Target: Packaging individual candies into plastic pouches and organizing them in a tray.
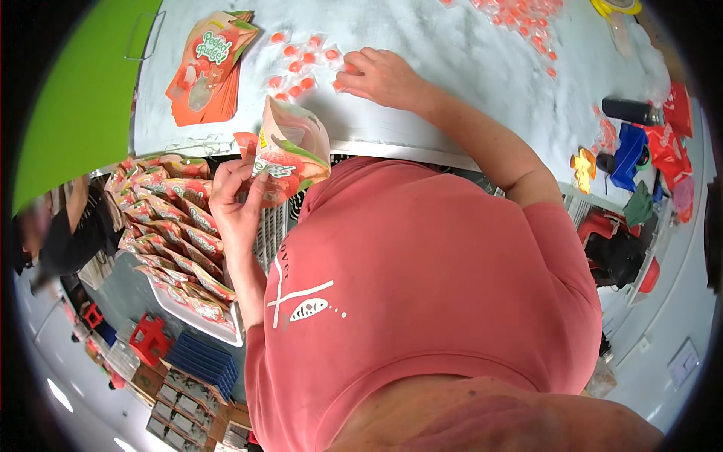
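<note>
My left hand (235,192) pinches an orange and pink stand-up pouch (290,167) near the table's front edge. The pouch is tilted, and its mouth gapes at the top. My right hand (385,79) rests on the table to the right of a small group of clear-wrapped red candies (307,57). Its fingers curl down over wrapped candies at the group's right side; how many they hold is hidden. A stack of flat pouches (203,71) of the same print lies on the table at the left.
Filled pouches (177,233) stand in rows in a white tray (233,331) below left. More wrapped candies (527,19) are spread at the far right. A black cylinder (631,111), a blue holder (629,154) and a yellow object (584,167) lie along the right end.
</note>
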`<state>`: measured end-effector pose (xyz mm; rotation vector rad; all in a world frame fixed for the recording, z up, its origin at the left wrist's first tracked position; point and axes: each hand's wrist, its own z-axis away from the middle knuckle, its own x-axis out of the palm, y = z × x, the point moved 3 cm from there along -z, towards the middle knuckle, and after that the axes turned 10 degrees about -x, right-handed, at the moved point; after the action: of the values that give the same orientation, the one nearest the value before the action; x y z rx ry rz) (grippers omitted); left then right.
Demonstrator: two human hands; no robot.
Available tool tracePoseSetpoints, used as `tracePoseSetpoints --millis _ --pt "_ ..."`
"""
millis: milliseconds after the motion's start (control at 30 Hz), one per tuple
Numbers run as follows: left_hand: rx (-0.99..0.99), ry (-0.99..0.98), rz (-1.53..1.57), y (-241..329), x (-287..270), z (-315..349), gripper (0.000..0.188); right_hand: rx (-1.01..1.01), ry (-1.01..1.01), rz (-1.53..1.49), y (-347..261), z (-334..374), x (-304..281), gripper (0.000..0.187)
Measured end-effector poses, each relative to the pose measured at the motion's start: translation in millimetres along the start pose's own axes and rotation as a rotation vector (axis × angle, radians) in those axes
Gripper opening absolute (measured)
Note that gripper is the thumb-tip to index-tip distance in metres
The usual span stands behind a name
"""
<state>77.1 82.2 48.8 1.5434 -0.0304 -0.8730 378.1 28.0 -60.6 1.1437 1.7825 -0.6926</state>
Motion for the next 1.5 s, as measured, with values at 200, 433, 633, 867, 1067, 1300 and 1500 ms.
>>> tracePoseSetpoints --millis 200,433,633,867,1067,1300,1500 --pt "-0.015 0.090 0.008 -7.1 -5.6 -13.5 0.017 0.198 0.137 -0.270 20.4 -1.2 2.9 0.008" --pt "0.105 0.116 -0.144 -6.9 -5.1 -27.9 0.014 0.325 0.215 -0.534 13.6 -19.9 -17.8 0.009" --pt "-0.015 0.101 -0.122 -1.2 -7.5 -28.5 0.015 0.379 0.090 -0.696 17.5 -45.7 -19.6 0.022" --pt "0.053 0.131 -0.154 -4.5 -9.7 -24.7 0.015 0.278 -0.393 -0.352 4.5 -62.6 14.3 0.024" --pt "0.068 0.136 -0.163 -0.5 -8.8 -24.2 0.015 0.233 -0.109 -0.345 -3.8 -52.3 18.1 0.011" --pt "0.107 0.119 -0.165 -5.5 1.4 -25.4 0.018 0.686 0.139 -1.064 9.6 -55.6 -40.4 0.015" --pt "0.141 0.137 -0.187 7.0 14.3 -34.5 0.017 0.526 0.059 -1.272 -9.8 -79.0 -81.5 0.014"
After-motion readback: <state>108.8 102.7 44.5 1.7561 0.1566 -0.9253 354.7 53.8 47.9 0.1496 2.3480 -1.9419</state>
